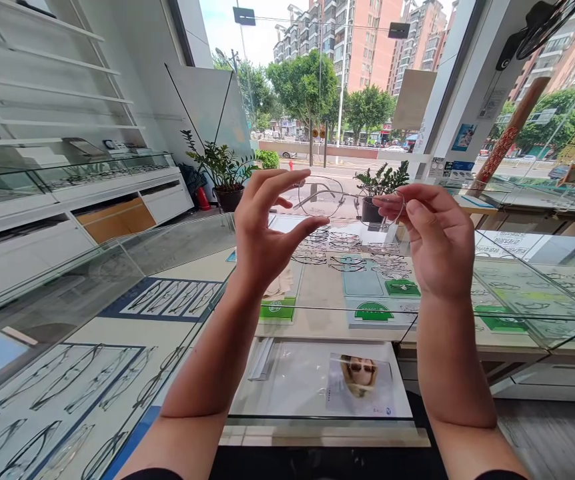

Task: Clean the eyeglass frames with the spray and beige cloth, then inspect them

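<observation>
A pair of thin-rimmed eyeglasses (343, 196) with clear lenses is held up at chest height in front of the window, above the glass counter. My left hand (272, 217) has its index finger at the top rim and its thumb at the bottom rim of the left lens. The other lens is pinched between the thumb and fingers of my right hand (437, 230), with some fingertips showing through it. Under my hands, several rows of spectacle frames (347, 261) lie inside the display case.
A glass showcase with trays of eyeglasses (167, 297) runs along the left. Below my arms is a shelf with a leaflet (360, 385) showing a person in sunglasses. Potted plants (230, 177) stand by the window. Another glass case (542, 293) is at the right.
</observation>
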Action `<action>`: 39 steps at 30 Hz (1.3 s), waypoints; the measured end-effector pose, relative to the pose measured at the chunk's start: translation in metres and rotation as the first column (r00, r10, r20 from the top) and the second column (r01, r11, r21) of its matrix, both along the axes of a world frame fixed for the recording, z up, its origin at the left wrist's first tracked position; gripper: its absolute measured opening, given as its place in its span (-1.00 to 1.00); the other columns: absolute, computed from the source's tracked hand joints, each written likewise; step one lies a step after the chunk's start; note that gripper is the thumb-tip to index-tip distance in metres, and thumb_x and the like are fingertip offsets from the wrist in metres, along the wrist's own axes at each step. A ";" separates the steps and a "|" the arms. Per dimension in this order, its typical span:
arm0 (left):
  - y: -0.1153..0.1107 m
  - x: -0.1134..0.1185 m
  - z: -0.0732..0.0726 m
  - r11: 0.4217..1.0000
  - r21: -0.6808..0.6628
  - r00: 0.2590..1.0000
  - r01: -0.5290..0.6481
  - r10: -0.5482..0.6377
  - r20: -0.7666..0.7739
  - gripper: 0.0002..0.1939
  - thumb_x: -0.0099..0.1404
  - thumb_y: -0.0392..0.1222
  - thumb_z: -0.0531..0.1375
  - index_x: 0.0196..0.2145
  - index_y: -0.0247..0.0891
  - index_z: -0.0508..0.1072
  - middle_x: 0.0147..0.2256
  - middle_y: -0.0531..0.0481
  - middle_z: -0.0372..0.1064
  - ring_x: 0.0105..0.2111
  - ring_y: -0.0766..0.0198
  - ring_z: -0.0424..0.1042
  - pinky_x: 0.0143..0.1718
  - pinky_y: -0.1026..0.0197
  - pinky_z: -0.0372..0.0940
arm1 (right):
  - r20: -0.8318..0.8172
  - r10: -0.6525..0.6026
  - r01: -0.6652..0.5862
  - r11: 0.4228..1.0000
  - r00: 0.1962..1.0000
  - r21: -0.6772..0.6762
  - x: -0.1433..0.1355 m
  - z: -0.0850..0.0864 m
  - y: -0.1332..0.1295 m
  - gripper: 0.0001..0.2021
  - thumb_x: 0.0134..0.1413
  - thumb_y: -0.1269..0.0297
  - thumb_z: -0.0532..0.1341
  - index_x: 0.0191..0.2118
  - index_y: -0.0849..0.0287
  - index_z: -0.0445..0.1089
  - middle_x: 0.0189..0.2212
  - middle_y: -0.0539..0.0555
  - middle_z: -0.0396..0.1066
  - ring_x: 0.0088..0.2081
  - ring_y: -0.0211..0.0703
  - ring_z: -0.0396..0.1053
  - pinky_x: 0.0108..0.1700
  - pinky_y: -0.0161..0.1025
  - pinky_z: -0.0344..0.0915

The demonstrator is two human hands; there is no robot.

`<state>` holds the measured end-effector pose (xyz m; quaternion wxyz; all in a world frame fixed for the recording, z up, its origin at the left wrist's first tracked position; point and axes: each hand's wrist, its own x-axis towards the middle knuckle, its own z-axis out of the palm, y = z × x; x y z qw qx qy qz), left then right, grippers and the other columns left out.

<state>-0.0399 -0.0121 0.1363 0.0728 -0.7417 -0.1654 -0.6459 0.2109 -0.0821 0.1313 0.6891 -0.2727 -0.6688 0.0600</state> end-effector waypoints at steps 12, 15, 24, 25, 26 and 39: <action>-0.004 -0.004 0.004 0.998 0.055 0.984 -0.037 0.046 -0.170 -0.38 0.33 0.31 0.46 0.25 0.08 0.58 0.05 -0.10 0.50 0.07 -0.02 0.51 0.07 -0.11 0.54 | 0.222 -0.323 0.310 0.946 0.920 0.089 -0.008 0.007 -0.015 -0.84 0.42 0.08 0.32 -0.01 -0.09 0.62 0.05 0.07 0.66 0.18 0.15 0.56 0.35 0.28 0.41; -0.014 -0.004 0.007 0.999 0.048 0.977 -0.022 0.032 -0.213 -0.43 0.35 0.24 0.47 0.24 0.07 0.60 0.03 -0.12 0.51 0.04 -0.01 0.52 0.07 -0.10 0.54 | 0.324 -0.310 0.303 0.950 0.894 0.074 -0.009 0.009 -0.016 -0.89 0.43 0.13 0.33 -0.13 -0.09 0.63 -0.01 0.04 0.68 0.15 0.13 0.56 0.33 0.27 0.39; -0.031 -0.005 0.010 0.976 -0.098 0.952 0.193 -0.211 -0.223 -0.38 0.37 0.19 0.48 0.29 -0.01 0.57 0.07 -0.15 0.50 0.01 0.08 0.62 0.03 0.02 0.66 | 0.386 -0.091 0.112 0.993 0.918 -0.031 -0.006 0.009 -0.012 -0.88 0.45 0.19 0.31 -0.15 -0.06 0.62 0.01 0.05 0.69 0.12 0.07 0.59 0.33 0.23 0.38; -0.030 -0.005 0.010 0.966 -0.128 0.944 0.225 -0.249 -0.216 -0.37 0.36 0.19 0.49 0.29 -0.01 0.57 0.08 -0.15 0.50 0.01 0.08 0.64 0.05 0.03 0.67 | 0.378 -0.049 0.078 0.995 0.925 -0.061 -0.005 0.009 -0.011 -0.88 0.45 0.18 0.32 -0.15 -0.04 0.62 0.02 0.06 0.69 0.13 0.06 0.59 0.33 0.22 0.40; -0.030 -0.005 0.010 0.954 -0.157 0.936 0.254 -0.283 -0.209 -0.37 0.35 0.20 0.50 0.28 -0.01 0.57 0.08 -0.16 0.49 0.01 0.09 0.65 0.07 0.04 0.67 | 0.364 0.007 0.030 0.995 0.932 -0.098 -0.005 0.008 -0.010 -0.88 0.45 0.17 0.32 -0.14 -0.02 0.62 0.04 0.07 0.69 0.14 0.06 0.59 0.31 0.21 0.42; -0.030 -0.006 0.009 0.891 -0.266 0.871 0.368 -0.431 -0.236 -0.38 0.38 0.09 0.50 0.32 -0.02 0.55 0.14 -0.16 0.50 0.05 0.12 0.64 0.19 0.09 0.63 | 0.188 0.354 -0.260 0.882 0.916 -0.393 0.004 0.006 -0.004 -0.81 0.36 0.08 0.44 -0.13 0.07 0.71 -0.14 0.08 0.73 -0.08 -0.04 0.64 0.15 0.01 0.53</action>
